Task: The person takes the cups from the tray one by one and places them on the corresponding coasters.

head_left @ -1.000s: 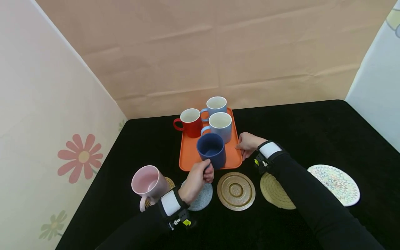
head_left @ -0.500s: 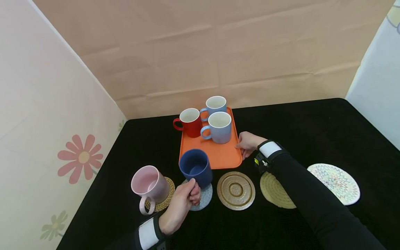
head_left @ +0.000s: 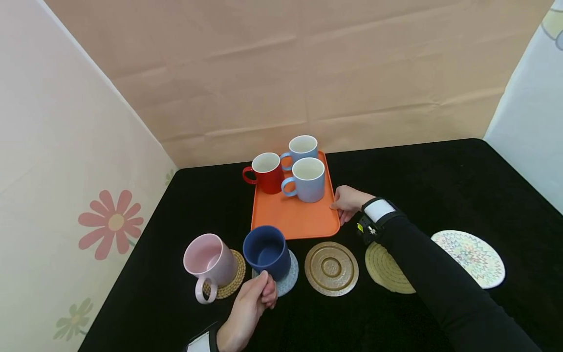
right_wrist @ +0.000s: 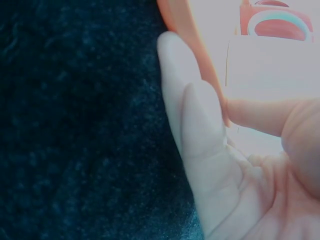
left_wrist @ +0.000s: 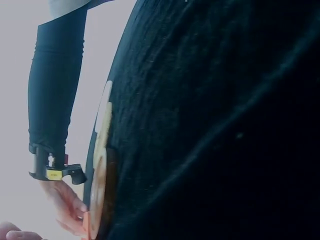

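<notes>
In the head view my left hand (head_left: 250,310) grips the handle of a dark blue mug (head_left: 270,252). The mug overlaps a round grey coaster (head_left: 290,274), partly hiding it. On its left a pink mug (head_left: 211,264) sits on a woven tan coaster (head_left: 233,288). My right hand (head_left: 349,201) pinches the right edge of an orange tray (head_left: 292,222); in the right wrist view the thumb (right_wrist: 260,115) is on the tray's upper side, fingers (right_wrist: 205,125) beneath. A red mug (head_left: 268,178) and two light blue mugs (head_left: 309,183) stand on the tray's far part.
Right of the grey coaster lies a brown ringed coaster (head_left: 332,269). A straw-coloured woven coaster (head_left: 384,271) is partly under my right forearm. Farther right is a white patterned coaster (head_left: 472,259). A brown paper backdrop (head_left: 308,73) rises behind the black table (head_left: 418,181).
My left hand has carried the dark blue mug from over the tray toward me and left, to the grey coaster. My right hand has kept its place on the tray edge.
</notes>
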The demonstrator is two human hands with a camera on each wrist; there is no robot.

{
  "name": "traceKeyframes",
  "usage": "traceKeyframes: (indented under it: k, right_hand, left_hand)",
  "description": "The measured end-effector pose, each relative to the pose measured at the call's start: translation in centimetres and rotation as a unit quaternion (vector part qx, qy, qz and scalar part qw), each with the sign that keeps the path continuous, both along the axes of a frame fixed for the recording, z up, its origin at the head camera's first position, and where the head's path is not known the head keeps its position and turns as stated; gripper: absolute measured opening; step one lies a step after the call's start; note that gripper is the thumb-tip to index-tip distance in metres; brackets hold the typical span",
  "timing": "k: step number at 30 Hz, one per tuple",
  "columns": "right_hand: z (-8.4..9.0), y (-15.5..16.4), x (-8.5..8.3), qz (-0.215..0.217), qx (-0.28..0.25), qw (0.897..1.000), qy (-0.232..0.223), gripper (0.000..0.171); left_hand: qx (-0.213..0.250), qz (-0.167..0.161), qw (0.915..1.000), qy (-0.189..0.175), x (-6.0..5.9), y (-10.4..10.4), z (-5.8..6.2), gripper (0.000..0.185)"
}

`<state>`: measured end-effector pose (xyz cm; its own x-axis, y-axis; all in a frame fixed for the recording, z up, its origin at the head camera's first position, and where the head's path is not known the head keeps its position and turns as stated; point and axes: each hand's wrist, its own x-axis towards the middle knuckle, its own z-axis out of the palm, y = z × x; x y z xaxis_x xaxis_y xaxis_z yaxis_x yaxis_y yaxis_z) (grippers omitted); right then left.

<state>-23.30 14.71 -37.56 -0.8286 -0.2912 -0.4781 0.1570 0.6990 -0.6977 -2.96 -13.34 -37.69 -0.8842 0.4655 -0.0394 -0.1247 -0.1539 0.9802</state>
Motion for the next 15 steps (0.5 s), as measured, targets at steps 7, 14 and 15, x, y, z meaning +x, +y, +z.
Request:
traceKeyframes:
  k: [7,14,15]
  right_hand:
    - [0.01,-0.01,-0.05,0.004,-0.002,1.0,0.002,0.014]
    - [-0.22,0.14,-0.14,0.001,-0.001,1.0,0.004,0.013]
    - [-0.29,0.17,-0.15,0.0,0.0,1.0,0.004,0.013]
  left_hand:
    - [-0.007,0.005,0.9996,-0.025,0.23,0.01,-0.68,0.042]
    - [-0.016,0.014,0.9991,-0.037,0.29,0.24,-0.69,0.042]
    - [-0.018,0.016,0.999,-0.037,0.31,0.26,-0.71,0.042]
